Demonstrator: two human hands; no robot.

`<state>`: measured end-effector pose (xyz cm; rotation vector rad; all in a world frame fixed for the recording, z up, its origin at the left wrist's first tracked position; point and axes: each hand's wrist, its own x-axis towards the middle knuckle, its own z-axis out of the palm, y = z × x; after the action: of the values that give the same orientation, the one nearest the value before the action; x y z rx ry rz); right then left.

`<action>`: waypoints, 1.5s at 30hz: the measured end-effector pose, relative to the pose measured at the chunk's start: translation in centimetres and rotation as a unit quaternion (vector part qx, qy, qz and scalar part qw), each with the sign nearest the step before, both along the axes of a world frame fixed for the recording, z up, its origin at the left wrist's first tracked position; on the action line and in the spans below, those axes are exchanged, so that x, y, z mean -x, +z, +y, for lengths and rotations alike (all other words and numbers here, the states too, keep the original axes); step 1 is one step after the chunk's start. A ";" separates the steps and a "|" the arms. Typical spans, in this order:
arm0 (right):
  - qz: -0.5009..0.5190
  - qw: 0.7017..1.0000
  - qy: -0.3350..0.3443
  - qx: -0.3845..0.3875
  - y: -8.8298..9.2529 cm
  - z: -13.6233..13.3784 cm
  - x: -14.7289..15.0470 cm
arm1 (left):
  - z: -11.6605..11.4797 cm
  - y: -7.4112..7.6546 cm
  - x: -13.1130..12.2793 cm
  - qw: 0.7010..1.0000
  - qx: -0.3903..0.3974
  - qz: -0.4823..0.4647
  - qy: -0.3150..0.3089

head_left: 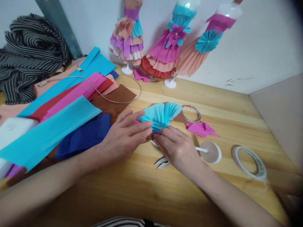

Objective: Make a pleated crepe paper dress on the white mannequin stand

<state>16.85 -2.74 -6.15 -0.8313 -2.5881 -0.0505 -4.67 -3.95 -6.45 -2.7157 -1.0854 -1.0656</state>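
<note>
A pleated piece of light-blue crepe paper [163, 115] fans out between my hands over the wooden table. My left hand [127, 135] has its fingers stretched out, the tips resting against the paper's left side; its thumb is hidden. At the paper's lower edge, the fingers of my right hand [177, 145] are pinched together on the gathered blue folds. Bits of magenta and brown paper show under the fingertips. From beneath my right hand a white stem runs to a round stand base [210, 152] lying tipped on its side. Small thread snips [162, 163] lie just below, partly covered by that hand.
Behind stand three dolls' dress forms in crepe paper [127, 41], [165, 47], [201, 47]. Tape rolls [249, 162], [191, 113] and pink scraps [202, 129] lie to the right. At left are crepe sheets [54, 132], a cable [101, 94], a white box [14, 127] and striped cloth [35, 56].
</note>
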 end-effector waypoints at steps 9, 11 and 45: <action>-0.009 1.000 -0.002 0.000 0.3 -0.2 0.1 | 0.2 -0.9 0.0 0.999 -0.027 0.036 -0.017; -0.008 1.000 -0.003 0.003 0.3 -0.2 0.1 | 0.0 -0.7 -0.2 0.999 -0.043 0.017 -0.018; 0.036 0.984 0.007 0.173 1.6 1.1 -1.1 | -0.5 -1.1 -0.6 0.977 -0.150 0.140 -0.049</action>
<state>17.98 -1.63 -4.51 -0.9123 -2.5712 0.4360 -4.10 -4.41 -7.60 -2.5908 -0.6928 -0.7514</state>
